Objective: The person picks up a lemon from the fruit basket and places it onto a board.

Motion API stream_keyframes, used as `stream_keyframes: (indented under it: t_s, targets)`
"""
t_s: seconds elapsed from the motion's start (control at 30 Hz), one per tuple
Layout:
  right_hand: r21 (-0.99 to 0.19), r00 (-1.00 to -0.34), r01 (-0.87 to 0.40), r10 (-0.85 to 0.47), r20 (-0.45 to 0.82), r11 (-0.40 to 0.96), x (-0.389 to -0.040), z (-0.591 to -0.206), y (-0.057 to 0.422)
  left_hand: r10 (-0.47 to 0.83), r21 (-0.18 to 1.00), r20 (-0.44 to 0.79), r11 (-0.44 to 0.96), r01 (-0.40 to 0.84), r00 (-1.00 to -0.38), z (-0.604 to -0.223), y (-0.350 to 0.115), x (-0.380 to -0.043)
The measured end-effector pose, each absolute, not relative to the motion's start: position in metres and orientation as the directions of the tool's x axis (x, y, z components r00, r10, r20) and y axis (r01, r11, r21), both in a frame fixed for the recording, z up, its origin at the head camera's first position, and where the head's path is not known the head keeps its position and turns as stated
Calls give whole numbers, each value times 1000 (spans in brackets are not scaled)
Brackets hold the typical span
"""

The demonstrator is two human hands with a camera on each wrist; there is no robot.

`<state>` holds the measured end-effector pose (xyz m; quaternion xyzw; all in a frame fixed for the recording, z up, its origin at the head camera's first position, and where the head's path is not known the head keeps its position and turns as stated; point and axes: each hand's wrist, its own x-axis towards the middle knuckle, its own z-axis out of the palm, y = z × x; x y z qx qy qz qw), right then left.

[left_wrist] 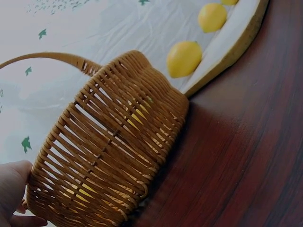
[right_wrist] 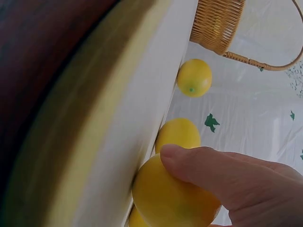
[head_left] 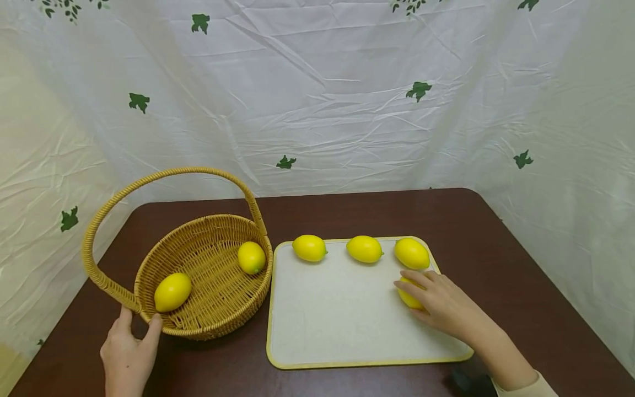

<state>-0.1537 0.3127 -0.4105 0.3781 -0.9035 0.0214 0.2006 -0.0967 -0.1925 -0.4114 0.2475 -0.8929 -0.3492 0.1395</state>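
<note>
At the front left rim of a woven wicker basket [head_left: 213,309], my left hand [head_left: 128,350] grips the edge with its thumb and fingers, beside the handle's base. Inside the basket lie two lemons, one at the left [head_left: 172,292] and another at the right [head_left: 251,257]. My right hand [head_left: 444,303] reaches over a white board with a yellow edge [head_left: 337,320] and holds a lemon [right_wrist: 165,194] near the board's right side. In the right wrist view the thumb lies on this lemon's side; the other fingers are mostly hidden there.
Three more lemons sit along the board's back edge, at the left [head_left: 310,248], middle [head_left: 364,249] and right [head_left: 412,253]. The basket's tall handle [head_left: 198,170] arches over it. Behind the dark wooden table [head_left: 496,264] hangs a white curtain [head_left: 322,110] with green leaves.
</note>
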Motion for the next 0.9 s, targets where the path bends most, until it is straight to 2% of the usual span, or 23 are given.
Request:
stream_keyframes:
  t_s: [0.4,0.9]
  targets:
    - [91,-620,-699,-665,417,709,-155,-414,313,-546,695,70,627,-352,-835,-412,-192,-97]
    - [62,-638,-694,-652,410,717,-154,-416,312,-540,693,86,636,-340,-837,-412,-193,-96]
